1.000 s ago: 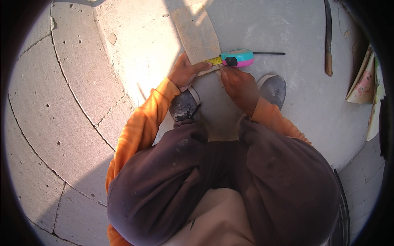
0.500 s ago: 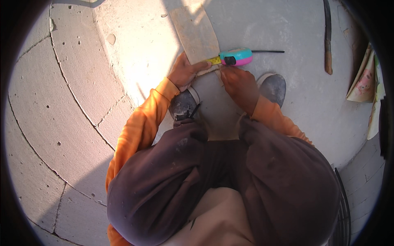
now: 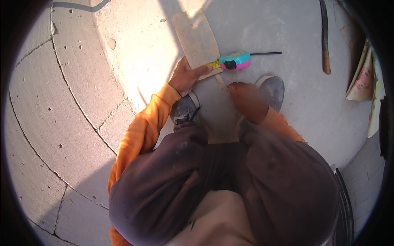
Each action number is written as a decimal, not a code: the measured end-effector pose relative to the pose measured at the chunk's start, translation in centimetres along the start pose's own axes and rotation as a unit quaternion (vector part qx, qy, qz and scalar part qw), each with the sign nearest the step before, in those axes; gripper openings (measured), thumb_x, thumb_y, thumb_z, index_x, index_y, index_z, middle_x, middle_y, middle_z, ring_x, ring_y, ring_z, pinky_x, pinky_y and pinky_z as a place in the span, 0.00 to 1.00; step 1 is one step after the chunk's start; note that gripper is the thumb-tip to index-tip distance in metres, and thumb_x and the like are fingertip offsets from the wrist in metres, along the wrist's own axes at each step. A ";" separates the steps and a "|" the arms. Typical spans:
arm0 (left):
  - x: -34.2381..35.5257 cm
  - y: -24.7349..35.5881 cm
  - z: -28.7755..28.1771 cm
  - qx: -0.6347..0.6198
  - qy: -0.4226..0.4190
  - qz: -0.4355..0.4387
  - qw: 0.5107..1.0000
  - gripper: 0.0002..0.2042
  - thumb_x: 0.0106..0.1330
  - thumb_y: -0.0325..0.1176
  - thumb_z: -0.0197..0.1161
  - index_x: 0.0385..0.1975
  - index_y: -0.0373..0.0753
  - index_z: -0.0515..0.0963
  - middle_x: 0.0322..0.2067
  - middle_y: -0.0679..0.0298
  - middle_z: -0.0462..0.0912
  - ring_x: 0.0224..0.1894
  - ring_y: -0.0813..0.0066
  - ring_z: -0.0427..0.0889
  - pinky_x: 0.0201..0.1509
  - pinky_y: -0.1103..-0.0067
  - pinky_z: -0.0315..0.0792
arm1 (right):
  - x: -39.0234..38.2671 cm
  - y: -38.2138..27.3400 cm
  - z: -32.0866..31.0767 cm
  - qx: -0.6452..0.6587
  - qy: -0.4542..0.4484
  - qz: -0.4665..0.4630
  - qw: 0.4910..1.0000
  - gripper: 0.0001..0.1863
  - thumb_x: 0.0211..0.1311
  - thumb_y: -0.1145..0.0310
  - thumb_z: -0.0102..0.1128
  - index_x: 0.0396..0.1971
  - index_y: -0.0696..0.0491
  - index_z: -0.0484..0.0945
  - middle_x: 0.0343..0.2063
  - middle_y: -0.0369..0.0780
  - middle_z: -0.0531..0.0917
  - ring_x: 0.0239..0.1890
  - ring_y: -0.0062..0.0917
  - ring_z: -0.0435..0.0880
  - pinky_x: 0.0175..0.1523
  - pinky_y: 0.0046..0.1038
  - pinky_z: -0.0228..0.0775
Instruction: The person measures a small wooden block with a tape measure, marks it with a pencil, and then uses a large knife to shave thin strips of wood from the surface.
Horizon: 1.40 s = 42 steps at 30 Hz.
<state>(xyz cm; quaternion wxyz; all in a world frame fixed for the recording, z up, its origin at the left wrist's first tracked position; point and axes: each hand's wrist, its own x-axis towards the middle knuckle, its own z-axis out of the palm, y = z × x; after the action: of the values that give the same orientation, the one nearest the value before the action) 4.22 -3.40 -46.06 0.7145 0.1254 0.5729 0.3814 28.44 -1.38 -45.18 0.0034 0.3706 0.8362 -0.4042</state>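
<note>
A flat beige board [image 3: 198,39] slants in front of me, its near end in my left hand [image 3: 185,78]. The thumb of that hand lies over the yellow blade of a tape measure [image 3: 237,61] and presses it to the board; the fingers go underneath. The tape's case is turquoise and pink with a black button, resting at the board's right edge. A narrow pale strip [image 3: 220,81] sticks out from the board's near edge. Close to the strip's lower end is my right hand [image 3: 248,100], closed and partly blurred; what its fingertips hold cannot be made out.
A thin black rod [image 3: 266,53] reaches right from behind the tape case. Farther right, a long dark blade with a wooden handle [image 3: 326,61] lies on the concrete floor [image 3: 295,119]. Patterned sheeting [image 3: 361,84] hangs at the right edge. My shoes [image 3: 271,92] flank the work; paving blocks [image 3: 78,102] cover the left.
My right hand has drawn back toward me and to the right, away from the board's edge. The narrow strip now shows more. My left hand keeps its grip.
</note>
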 end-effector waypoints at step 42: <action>-0.3 -0.8 -0.5 0.055 0.015 0.051 0.997 0.42 0.56 0.20 0.75 0.67 0.31 0.55 0.59 0.54 0.74 0.63 0.66 0.74 0.68 0.72 0.72 | 7.4 2.7 -6.9 0.074 0.050 -0.135 0.987 0.24 0.60 0.69 0.69 0.55 0.57 0.75 0.53 0.48 0.81 0.57 0.44 0.79 0.61 0.39 0.74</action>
<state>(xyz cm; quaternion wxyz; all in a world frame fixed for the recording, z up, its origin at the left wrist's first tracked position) 4.03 -4.31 -46.49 0.6774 0.1876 0.5965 0.3875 26.79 8.99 -44.65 -0.1208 0.2729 0.8455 -0.4427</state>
